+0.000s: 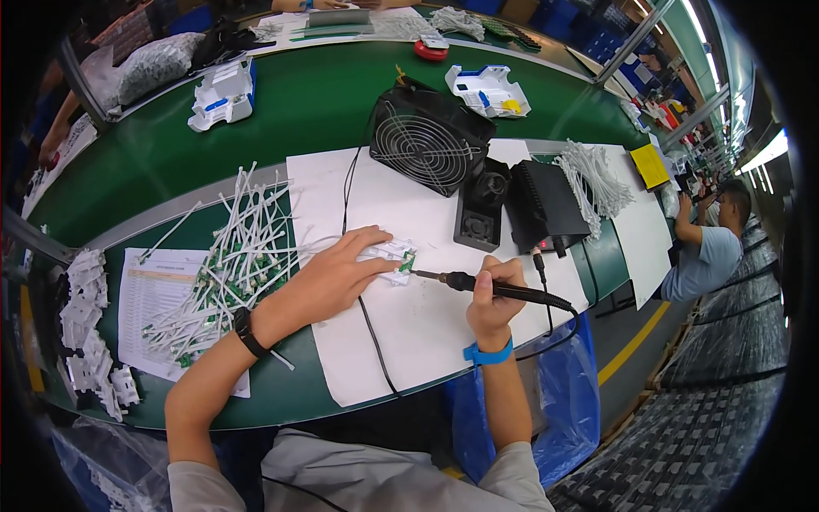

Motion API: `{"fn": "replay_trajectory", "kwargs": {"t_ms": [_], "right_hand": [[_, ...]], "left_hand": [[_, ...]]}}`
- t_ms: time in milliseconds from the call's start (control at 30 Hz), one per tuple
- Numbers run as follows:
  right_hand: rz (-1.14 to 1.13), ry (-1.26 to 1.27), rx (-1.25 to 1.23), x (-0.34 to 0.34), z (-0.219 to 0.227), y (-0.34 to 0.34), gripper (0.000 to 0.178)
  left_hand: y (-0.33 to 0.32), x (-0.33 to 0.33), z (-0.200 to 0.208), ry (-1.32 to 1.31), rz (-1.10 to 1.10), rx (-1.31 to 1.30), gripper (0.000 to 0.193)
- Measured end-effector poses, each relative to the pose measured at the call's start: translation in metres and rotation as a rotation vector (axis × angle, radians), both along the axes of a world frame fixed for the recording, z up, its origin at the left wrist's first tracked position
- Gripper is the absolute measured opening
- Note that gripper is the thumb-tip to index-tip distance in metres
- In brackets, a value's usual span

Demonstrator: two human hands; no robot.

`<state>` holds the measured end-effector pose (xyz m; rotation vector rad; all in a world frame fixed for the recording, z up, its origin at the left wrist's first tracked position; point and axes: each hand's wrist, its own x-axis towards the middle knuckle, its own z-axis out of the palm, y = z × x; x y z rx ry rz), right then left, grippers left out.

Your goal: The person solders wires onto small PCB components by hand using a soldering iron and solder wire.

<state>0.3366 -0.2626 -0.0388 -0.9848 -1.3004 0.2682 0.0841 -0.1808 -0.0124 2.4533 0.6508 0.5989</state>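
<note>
2 hands (pixel 345 266) (pixel 496 300) inside edges of sheet (pixel 431 341)

At frame left I have a cable pile (pixel 223 288) partly over a sheet (pixel 153 286) on the counter (pixel 299 388), brackets (pixel 84 311) farther left. Mid-frame, the soldering iron (pixel 531 295) sits right of the circuit board (pixel 409 260); behind them, a fan (pixel 422 147), then a box (pixel 553 205) and wire bundle (pixel 595 179) rightward.
</note>
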Motion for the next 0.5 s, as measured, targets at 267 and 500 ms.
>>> {"fn": "replay_trajectory", "kwargs": {"t_ms": [267,500], "right_hand": [[0.001,-0.010,0.000,-0.0014,0.0033,0.0002,0.023],[-0.012,0.004,0.005,-0.0030,0.0028,0.0006,0.024]], "left_hand": [[-0.0007,-0.0004,-0.0015,0.005,0.007,0.017,0.032],[-0.0007,-0.0013,-0.0027,0.015,0.008,0.025,0.033]]}}
